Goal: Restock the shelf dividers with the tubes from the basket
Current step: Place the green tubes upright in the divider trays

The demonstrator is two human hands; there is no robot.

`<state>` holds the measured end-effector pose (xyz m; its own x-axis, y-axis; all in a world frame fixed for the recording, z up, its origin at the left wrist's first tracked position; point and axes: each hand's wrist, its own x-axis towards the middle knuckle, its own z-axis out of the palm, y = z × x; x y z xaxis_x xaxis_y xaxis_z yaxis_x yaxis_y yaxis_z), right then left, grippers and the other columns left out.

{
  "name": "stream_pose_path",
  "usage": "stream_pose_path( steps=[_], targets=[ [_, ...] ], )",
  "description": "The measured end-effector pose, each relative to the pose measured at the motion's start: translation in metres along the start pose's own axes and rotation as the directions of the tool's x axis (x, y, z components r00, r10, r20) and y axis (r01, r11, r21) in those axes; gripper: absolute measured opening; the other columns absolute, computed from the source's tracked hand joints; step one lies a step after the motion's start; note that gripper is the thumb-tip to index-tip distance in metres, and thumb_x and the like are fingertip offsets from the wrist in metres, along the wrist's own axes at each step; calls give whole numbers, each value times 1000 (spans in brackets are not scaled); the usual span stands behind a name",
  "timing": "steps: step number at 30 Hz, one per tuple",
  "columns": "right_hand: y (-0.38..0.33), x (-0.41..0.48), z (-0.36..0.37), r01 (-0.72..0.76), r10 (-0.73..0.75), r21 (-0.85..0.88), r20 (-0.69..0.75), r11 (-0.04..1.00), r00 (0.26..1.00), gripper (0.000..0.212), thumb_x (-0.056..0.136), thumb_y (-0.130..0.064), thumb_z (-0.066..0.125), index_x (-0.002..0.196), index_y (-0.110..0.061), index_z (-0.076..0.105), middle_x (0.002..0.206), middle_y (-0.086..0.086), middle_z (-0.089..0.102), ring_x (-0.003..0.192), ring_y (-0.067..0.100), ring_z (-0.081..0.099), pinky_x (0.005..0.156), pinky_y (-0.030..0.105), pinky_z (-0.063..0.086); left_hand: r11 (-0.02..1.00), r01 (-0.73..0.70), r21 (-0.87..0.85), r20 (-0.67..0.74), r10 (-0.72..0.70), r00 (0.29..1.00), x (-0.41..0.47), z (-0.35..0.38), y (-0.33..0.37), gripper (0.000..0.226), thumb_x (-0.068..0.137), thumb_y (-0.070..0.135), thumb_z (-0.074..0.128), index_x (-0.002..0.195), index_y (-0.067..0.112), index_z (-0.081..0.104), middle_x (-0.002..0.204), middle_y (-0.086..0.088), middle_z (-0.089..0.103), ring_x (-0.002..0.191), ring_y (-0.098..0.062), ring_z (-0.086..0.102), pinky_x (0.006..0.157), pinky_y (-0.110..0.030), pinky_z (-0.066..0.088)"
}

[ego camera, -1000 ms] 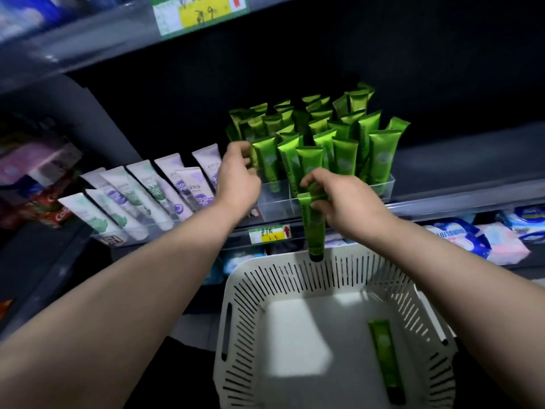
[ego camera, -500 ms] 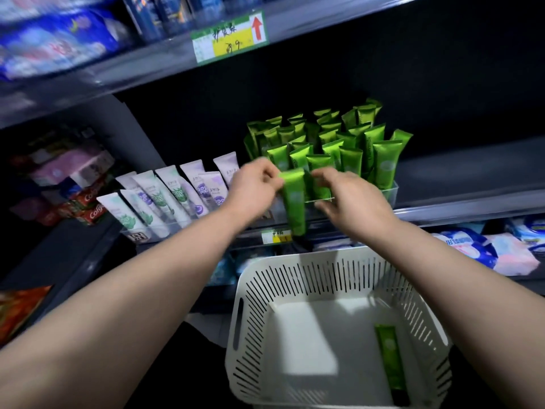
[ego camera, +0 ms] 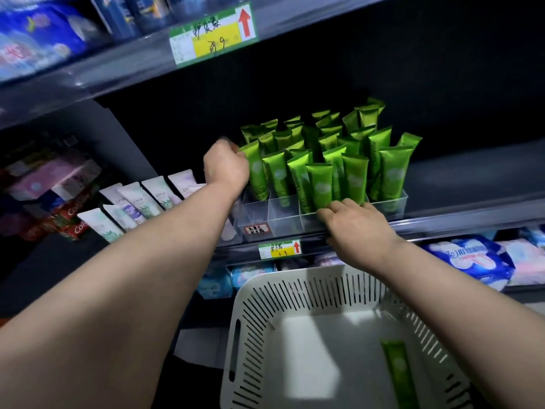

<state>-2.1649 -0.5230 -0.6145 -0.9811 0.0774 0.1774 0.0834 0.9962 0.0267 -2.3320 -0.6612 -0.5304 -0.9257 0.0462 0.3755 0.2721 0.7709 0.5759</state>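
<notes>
While the left hand (ego camera: pixel 225 168) pinches the top of the leftmost green tube (ego camera: pixel 256 172), the right hand (ego camera: pixel 358 231) touches a front tube (ego camera: pixel 323 185) standing in the clear divider (ego camera: pixel 283 216); whether it grips is unclear. A spare tube (ego camera: pixel 396 370) lies in the white basket (ego camera: pixel 253 320) below.

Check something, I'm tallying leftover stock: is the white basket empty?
No, one green tube lies flat on the floor of the basket, near its right side.
</notes>
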Motion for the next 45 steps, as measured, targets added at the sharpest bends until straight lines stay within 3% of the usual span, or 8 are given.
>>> stream_pose_path(
  steps=[7,12,21,25,30,35,38,45],
  targets=[
    [3,-1,0,10,-10,20,40,1000,999,41,87,-23,60,127,-21,50,118,-2,55,112,22,50,87,36,41,988,80,132,115,-95,989,5,20,-9,22,88,2,48,101,-4,65,105,-24,66,103,-39,61,74,-32,44],
    [0,-2,-3,14,-15,30,51,999,999,38,88,-23,59,125,-21,51,117,-1,56,111,22,51,86,35,42,982,160,100,122,-172,978,-4,14,-4,39,89,-3,48,128,-6,43,126,-22,56,118,-37,54,89,-37,46],
    [1,-24,-5,42,-42,1,135,999,990,31,88,-24,54,119,-23,57,117,2,59,110,25,57,82,34,45,981,-191,-40,116,194,974,-91,3,-10,47,90,-2,49,135,10,43,136,-9,46,125,-23,46,103,-31,36],
    [5,-52,-5,96,-96,12,202,995,975,36,88,-27,53,125,-26,54,122,3,58,114,26,56,85,35,47,932,-353,-81,336,359,871,-151,31,-28,29,89,5,51,114,16,60,116,-5,61,109,-21,56,96,-32,43],
    [20,-89,4,151,-160,53,275,987,948,37,87,-25,55,123,-31,53,121,-2,56,114,25,55,89,41,49,977,-214,23,694,138,706,-207,109,-41,17,87,18,52,92,15,67,100,-9,71,100,-30,65,88,-34,50],
    [48,-113,12,141,-151,56,319,989,936,35,88,-29,56,123,-28,54,120,-2,56,114,23,55,90,38,49,975,-163,152,940,-92,329,-265,174,-34,13,89,9,53,88,9,65,98,-10,65,97,-22,64,70,-26,50],
    [55,-118,19,129,-143,65,326,990,934,36,88,-24,57,124,-27,54,120,-1,56,114,23,56,86,35,48,943,-239,233,959,-181,219,-303,204,-32,25,92,15,52,111,3,62,111,-17,65,100,-29,64,79,-32,52],
    [65,-108,22,113,-132,88,256,990,958,32,85,-23,61,116,-26,56,114,-1,58,111,24,54,76,31,37,934,-26,357,859,-318,401,-345,249,-55,75,85,46,60,143,13,27,139,-11,45,128,-28,47,102,-34,40]
  ],
)
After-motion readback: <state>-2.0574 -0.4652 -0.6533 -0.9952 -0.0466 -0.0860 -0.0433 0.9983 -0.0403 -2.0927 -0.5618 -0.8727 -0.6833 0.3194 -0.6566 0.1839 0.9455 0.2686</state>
